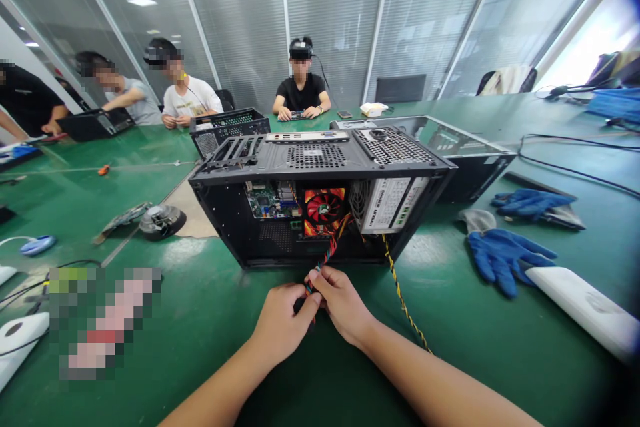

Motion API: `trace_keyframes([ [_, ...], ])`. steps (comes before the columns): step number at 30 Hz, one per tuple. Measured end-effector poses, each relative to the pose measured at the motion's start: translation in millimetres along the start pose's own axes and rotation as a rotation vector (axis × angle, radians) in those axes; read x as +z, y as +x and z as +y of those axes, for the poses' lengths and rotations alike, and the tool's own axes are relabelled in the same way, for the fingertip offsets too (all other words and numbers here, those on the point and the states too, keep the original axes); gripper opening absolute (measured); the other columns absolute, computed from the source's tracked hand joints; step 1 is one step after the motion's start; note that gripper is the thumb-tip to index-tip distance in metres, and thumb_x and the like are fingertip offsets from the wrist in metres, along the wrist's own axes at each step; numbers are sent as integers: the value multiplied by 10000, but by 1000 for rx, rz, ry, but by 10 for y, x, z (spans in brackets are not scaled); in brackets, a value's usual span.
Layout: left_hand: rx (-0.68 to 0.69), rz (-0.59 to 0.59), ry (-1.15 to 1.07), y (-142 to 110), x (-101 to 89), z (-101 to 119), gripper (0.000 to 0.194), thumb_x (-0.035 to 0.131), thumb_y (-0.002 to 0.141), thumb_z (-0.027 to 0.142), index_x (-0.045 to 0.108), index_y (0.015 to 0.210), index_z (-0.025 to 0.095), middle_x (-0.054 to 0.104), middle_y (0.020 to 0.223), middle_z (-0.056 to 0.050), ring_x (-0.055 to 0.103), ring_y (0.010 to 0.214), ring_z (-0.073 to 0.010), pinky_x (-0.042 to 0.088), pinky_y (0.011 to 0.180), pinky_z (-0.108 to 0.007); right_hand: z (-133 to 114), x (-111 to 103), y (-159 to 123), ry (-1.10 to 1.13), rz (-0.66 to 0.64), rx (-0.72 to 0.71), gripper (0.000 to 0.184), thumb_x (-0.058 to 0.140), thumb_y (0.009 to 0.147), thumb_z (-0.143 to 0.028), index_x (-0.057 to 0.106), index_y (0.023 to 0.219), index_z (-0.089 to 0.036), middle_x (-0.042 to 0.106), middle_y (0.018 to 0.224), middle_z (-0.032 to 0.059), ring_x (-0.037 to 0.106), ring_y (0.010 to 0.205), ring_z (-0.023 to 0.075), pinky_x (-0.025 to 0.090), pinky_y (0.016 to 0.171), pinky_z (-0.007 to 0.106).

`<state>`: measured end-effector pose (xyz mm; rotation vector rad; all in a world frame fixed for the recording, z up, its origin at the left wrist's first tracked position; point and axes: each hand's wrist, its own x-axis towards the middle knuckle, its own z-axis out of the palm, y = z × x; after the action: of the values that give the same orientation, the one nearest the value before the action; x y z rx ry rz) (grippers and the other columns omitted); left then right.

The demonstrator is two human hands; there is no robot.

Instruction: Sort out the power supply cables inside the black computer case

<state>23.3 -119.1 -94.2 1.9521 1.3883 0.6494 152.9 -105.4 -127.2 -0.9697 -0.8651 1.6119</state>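
Head view: we look down on two bare hands working at a bundle [327, 252] of twisted red, black and green wires in front of an open case [215, 220]. The bundle runs from beside the fan [324, 208], over the case's near edge, and down between the fingers. Our left hand [287, 320] is closed, thumb against curled fingers, pinching the lower stretch. Our right hand [345, 300] pinches just above, nearer the case, its thumb laid over the wires. Both thumb tips lie close together, and between them the fingers hide most of the bundle; a short piece shows below the left thumb. Inside the case we note the board [270, 201] left of the fan and the power supply [395, 205] to its right. A yellow-black cable [397, 283] hangs out right of the hands, apart from them, onto the green table [200, 347]. Blue gloves [500, 255] lie farther right.
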Motion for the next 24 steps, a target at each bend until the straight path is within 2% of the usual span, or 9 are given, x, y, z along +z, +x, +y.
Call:
trace_keyframes([
  [5, -30, -53, -69, 0, -7, -15, 379, 448, 892, 385, 601, 623, 166, 601, 562, 1, 516, 521, -116, 321, 525, -229, -1, -5, 0, -19, -17, 4, 370, 669, 734, -528, 585, 707, -168, 449, 584, -44, 395, 511, 92, 296, 482, 249],
  [10, 34, 76, 118, -8, 11, -37, 306, 531, 840, 327, 565, 578, 172, 574, 609, -8, 518, 599, -128, 327, 578, -232, -19, 7, -2, -32, 8, -4, 379, 681, 722, -527, 589, 689, -161, 425, 575, -52, 353, 512, 79, 263, 487, 242],
  [14, 46, 107, 203, -12, 20, -42, 311, 532, 839, 321, 539, 565, 173, 534, 610, -5, 490, 577, -119, 311, 568, -233, -36, 13, -6, -36, 1, -6, 364, 684, 725, -512, 588, 691, -162, 432, 581, -50, 357, 521, 81, 262, 498, 245],
  [24, 79, 63, 64, 4, -8, -31, 378, 483, 894, 350, 583, 578, 168, 567, 596, 1, 522, 576, -104, 333, 577, -220, 12, -12, 15, -15, -20, -8, 350, 658, 759, -501, 564, 697, -170, 421, 576, -52, 380, 500, 86, 285, 472, 246],
])
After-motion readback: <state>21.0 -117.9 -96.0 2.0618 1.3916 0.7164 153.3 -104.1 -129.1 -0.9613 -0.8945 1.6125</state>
